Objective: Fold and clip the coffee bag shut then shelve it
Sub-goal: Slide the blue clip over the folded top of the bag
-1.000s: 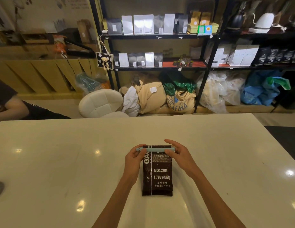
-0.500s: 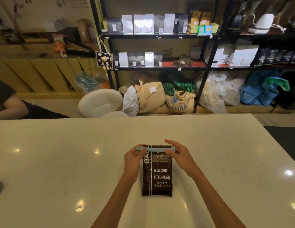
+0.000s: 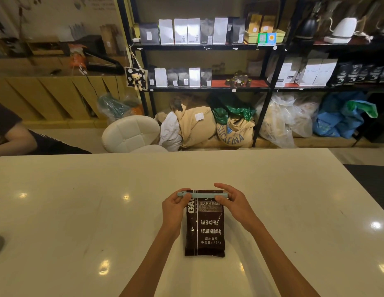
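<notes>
Both hands, left hand (image 3: 175, 205) and right hand (image 3: 234, 203), pinch the clip (image 3: 203, 195) ends on the coffee bag (image 3: 205, 230). The bag looks soft and full. Hold it around its middle.

Coffee bag (image 3: 205, 227) on near table (image 3: 79, 211): 1, dark brown.
Sealing clip (image 3: 200, 195): 1, pale blue, across bag top.
Hands: 2, left hand (image 3: 175, 207) and right hand (image 3: 235, 203), one at each clip end.
White stool (image 3: 131, 133) beyond table: 1.
Far shelving, tiers with stock: 2.
Burlap sack (image 3: 235, 133) with lettering, floor level: 1.
Blue sacks (image 3: 336, 118), far right: count unclear.
</notes>
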The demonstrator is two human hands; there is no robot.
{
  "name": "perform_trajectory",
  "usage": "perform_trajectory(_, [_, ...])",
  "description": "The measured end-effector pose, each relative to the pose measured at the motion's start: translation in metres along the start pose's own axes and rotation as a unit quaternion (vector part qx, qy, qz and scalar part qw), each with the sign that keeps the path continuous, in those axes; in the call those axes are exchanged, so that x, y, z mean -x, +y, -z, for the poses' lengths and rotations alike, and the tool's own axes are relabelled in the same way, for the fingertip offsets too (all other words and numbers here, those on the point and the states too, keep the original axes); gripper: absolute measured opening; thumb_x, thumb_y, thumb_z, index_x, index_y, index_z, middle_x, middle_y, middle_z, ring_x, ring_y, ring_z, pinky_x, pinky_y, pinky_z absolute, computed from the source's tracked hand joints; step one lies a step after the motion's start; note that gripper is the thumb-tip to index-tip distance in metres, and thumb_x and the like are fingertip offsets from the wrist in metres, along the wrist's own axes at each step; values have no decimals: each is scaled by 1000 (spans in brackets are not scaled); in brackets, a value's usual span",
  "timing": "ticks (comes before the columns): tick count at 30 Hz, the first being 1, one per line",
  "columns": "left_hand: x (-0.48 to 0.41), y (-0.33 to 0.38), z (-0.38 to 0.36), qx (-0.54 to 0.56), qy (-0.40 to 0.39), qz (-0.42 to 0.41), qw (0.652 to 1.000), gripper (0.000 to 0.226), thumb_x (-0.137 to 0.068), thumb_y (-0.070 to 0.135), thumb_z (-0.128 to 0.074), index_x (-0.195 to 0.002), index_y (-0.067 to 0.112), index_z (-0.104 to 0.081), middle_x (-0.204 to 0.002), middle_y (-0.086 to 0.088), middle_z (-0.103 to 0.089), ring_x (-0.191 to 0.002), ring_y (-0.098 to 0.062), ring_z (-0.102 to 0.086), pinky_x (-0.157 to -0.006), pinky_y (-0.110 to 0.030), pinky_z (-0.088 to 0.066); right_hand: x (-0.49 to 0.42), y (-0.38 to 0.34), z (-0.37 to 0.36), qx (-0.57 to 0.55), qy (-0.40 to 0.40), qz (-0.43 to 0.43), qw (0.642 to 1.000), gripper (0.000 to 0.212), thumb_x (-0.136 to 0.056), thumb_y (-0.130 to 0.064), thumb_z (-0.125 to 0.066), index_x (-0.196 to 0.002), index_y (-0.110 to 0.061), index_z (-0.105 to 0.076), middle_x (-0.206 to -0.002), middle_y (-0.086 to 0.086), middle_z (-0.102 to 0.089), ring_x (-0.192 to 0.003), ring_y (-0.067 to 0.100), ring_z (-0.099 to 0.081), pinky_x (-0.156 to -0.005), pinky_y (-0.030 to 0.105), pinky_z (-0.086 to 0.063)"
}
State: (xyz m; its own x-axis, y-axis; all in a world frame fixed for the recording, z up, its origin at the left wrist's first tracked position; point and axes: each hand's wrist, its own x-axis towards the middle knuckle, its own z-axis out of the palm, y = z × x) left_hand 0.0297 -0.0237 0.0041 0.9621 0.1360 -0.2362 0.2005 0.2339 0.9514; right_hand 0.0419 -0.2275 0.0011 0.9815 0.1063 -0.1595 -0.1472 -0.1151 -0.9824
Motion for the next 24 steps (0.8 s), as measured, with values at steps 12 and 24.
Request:
perform_trajectory(12, [0, -5, -1, 0, 33, 8, 999, 12, -89, 8, -68, -90, 17, -75, -83, -4, -80, -76, -14, -76, -62, -21, -59, -1, 3, 0, -14, -5, 1, 1000, 37, -93, -16, -64, -128, -25, -60, -121, 13, -66, -108, 24, -67, -85, 42, -60])
perform_trajectory(24, [-1, -7, -3, 9, 30, -5, 1000, 12, -92, 10, -65, -91, 19, -74, -86, -8, -78, -72, -12, -76, -56, -19, -58, 2, 2, -1, -28, -1, 4, 1000, 34, -91, -16, -67, -122, -31, -62, -115, 13, -69, -103, 23, -69, -79, 35, -62])
